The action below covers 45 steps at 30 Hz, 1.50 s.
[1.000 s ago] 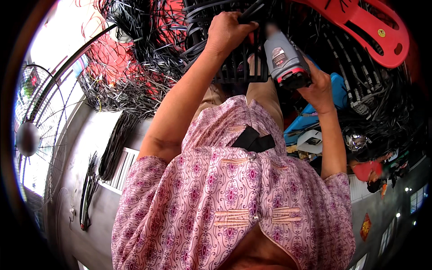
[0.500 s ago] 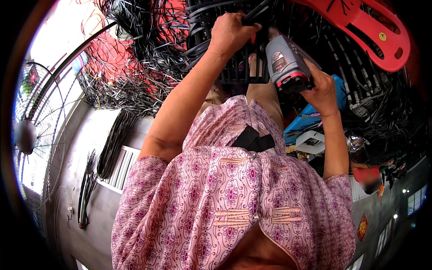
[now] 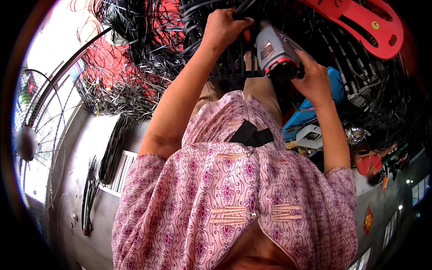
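Note:
My left hand (image 3: 222, 29) is closed on a flat black strip (image 3: 245, 7) at the top of the view, over a dark slatted or woven frame (image 3: 229, 69) in front of my knees. My right hand (image 3: 315, 78) grips a grey power tool (image 3: 275, 50) with red trim and a dark, vented rear end. The tool's front end points away from me, toward the area beside my left hand. Its tip is blurred, and I cannot tell whether it touches the strip or the frame.
Loose black strips (image 3: 135, 58) are heaped at the far left over red surfaces. A red plastic piece with long openings (image 3: 382, 33) stands at the upper right. A blue object (image 3: 335, 85) and a white holder (image 3: 309, 136) lie beside my right arm. A large fan (image 3: 27, 141) is at the left.
The whole view has shifted, so most things sit slightly higher and further left. My left hand still holds the strip and my right hand still holds the power tool.

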### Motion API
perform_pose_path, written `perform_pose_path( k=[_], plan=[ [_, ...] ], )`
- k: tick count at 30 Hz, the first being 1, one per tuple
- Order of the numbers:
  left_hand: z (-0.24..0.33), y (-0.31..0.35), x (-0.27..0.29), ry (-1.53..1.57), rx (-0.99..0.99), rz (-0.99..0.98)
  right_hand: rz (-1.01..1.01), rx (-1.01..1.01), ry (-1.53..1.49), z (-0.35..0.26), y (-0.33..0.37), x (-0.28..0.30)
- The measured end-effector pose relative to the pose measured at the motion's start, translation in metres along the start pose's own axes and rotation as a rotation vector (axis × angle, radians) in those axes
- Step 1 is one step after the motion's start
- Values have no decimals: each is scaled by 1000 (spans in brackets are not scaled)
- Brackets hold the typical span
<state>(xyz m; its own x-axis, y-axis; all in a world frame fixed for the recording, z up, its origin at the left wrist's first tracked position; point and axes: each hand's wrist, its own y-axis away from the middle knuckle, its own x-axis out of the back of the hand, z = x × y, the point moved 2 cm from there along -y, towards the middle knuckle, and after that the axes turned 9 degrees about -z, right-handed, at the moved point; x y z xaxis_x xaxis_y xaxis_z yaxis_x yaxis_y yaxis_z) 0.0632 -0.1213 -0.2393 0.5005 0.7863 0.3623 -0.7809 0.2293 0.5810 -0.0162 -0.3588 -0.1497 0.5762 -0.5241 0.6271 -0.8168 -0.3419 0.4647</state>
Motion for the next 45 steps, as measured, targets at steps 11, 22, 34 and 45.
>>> perform_pose_path(
  k=[11,22,34,45],
  plan=[
    [3,16,-1,295,-69,2,222,-320,-582,29,78,-41],
    [-20,2,-20,312,-1,149,670,-883,-837,166,237,-138],
    [-20,2,9,-30,-143,328,777,-1301,-399,394,278,-200],
    [-16,29,82,756,-115,472,750,-1629,-390,359,226,-164]
  ],
)
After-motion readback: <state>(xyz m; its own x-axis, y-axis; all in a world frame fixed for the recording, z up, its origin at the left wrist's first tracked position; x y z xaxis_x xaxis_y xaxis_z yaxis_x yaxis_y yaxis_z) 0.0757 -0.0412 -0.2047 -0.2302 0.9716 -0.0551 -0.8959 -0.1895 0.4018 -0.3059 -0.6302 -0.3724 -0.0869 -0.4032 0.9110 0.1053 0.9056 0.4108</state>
